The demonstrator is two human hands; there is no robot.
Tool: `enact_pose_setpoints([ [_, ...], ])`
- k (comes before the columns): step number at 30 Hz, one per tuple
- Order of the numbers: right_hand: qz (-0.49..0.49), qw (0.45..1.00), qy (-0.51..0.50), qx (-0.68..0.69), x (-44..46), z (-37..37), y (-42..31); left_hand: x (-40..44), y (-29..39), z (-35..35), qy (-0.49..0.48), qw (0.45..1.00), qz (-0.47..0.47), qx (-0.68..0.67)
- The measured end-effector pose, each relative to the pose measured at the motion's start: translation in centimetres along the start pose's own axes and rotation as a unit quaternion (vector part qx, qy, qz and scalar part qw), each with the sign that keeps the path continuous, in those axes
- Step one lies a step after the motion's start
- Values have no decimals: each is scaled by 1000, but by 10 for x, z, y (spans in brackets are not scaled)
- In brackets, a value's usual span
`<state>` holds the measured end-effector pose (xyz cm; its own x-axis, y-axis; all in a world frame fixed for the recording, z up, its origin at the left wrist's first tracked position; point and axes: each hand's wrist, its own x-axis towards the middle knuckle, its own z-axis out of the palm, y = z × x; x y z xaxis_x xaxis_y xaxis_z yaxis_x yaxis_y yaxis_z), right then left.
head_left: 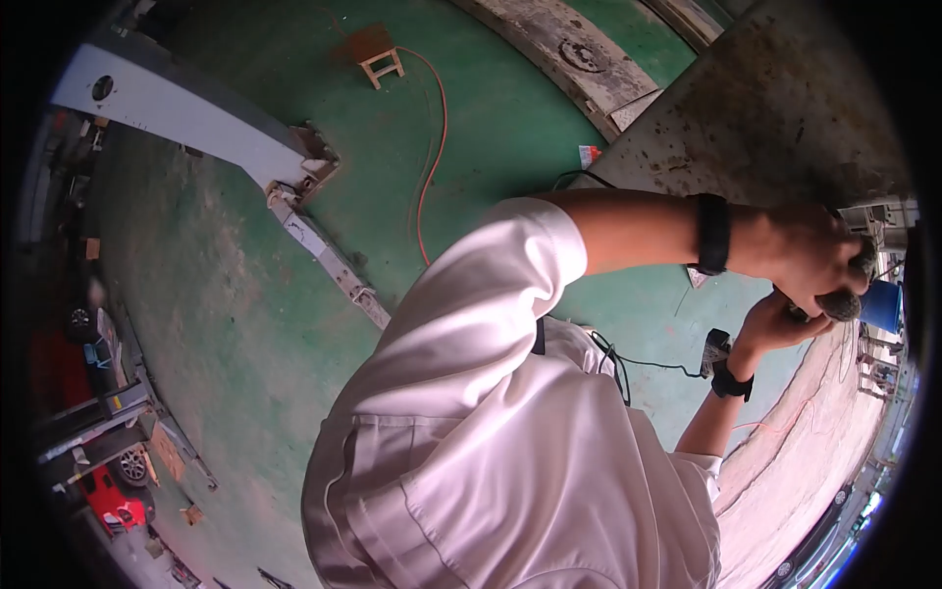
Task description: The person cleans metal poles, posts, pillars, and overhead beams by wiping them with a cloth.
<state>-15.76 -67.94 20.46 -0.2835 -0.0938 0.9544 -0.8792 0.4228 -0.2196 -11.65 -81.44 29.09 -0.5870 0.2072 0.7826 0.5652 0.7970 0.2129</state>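
My left hand (pixel 810 250) is the upper one, with a black band on its wrist. Its fingers curl around a dark, rough-surfaced part (pixel 840 305), whose rounded ends show beside the fingers. My right hand (pixel 780 324) is just below, close against the same part, its fingers bent and partly hidden. A black watch or band is on that wrist too. Both hands are near the right edge of the view, beside a large stained metal surface (pixel 746 108). The part's exact shape cannot be made out.
A small wooden stool (pixel 373 47) stands on the green floor near a red hose (pixel 432 167). A grey lift arm (pixel 196 118) extends at the upper left. A black cable (pixel 653 364) runs below the hands. A blue bucket (pixel 882 305) sits at the right; vehicles are at the lower left.
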Motion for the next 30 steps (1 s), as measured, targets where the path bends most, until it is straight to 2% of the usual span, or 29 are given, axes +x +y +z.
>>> enact_pose_setpoints([
  [4, 86, 986, 48, 133, -14, -26, 60, 18, 35, 12, -138, 989, 26, -51],
  [10, 198, 971, 26, 134, -63, -45, 81, -26, 63, 57, -212, 970, 11, -116],
  [16, 248, 961, 11, 120, -93, -59, 78, -45, 74, 94, -253, 957, -8, -138],
  [24, 273, 957, -8, 101, -109, -66, 73, -47, 69, 142, -298, 948, -52, -95],
  [30, 259, 964, 4, 60, -93, -71, 65, -5, 52, 127, -265, 960, -85, -39],
])
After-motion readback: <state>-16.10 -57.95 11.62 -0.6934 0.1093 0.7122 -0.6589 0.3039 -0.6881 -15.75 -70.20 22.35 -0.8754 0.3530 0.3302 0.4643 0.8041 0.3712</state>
